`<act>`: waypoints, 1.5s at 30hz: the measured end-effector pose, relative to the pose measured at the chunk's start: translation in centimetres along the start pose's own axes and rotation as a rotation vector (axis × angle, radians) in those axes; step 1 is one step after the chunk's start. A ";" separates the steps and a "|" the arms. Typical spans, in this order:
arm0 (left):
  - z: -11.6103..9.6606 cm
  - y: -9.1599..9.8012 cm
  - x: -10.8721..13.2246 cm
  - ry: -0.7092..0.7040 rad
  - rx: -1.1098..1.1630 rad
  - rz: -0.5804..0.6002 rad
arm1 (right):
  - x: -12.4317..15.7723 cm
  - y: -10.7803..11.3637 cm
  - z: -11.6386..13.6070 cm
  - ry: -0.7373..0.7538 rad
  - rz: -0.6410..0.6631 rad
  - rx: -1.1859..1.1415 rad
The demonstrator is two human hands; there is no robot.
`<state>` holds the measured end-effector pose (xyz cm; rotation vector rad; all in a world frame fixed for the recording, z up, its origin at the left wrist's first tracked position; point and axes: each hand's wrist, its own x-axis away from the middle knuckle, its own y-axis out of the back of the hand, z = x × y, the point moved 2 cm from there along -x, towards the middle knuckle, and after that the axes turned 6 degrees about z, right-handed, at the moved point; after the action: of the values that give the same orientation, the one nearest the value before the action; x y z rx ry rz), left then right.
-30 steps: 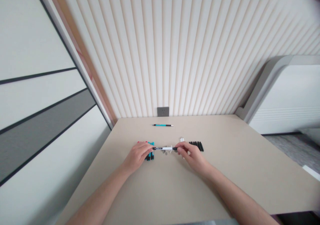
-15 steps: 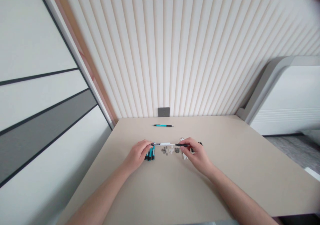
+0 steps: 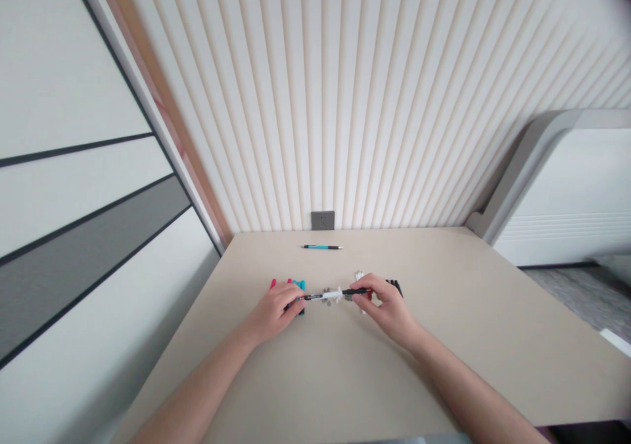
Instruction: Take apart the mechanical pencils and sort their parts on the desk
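Note:
My left hand [image 3: 279, 309] pinches the dark end of a pen barrel [image 3: 314, 297] whose right part is white. Between the fingers of my right hand [image 3: 384, 299] is a black pen grip [image 3: 352, 291]. The grip meets the white end of the barrel, and the two line up just above the desk. Under and beside my left hand lie teal pen barrels [image 3: 301, 284] and red ones [image 3: 274, 282], partly covered. Small grey and white parts [image 3: 327, 299] lie below the held pen. White pieces [image 3: 359, 275] and black grips [image 3: 394, 285] are partly behind my right hand.
A teal and black pen [image 3: 323, 247] lies farther back on the beige desk [image 3: 320, 378]. Behind it are a ribbed wall [image 3: 315, 102] and a dark socket [image 3: 323, 221]. A white cabinet [image 3: 73, 234] stands left, and a pale headboard-like panel [image 3: 576, 181] stands right.
The black grip and the white barrel have come together, closing the gap where a thin rod showed. Both hands have lowered slightly, and the left has moved a little right, uncovering red barrels.

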<state>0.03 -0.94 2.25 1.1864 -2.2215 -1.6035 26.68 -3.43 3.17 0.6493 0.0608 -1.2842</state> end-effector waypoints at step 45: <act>0.5 0.2 -0.1 0.145 0.090 -0.114 | 0.2 0.4 -1.3 -0.137 -0.022 -0.126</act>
<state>-0.27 -0.45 2.20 1.4286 -2.1904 -1.4185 27.46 -2.90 2.20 0.4531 0.0356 -1.3319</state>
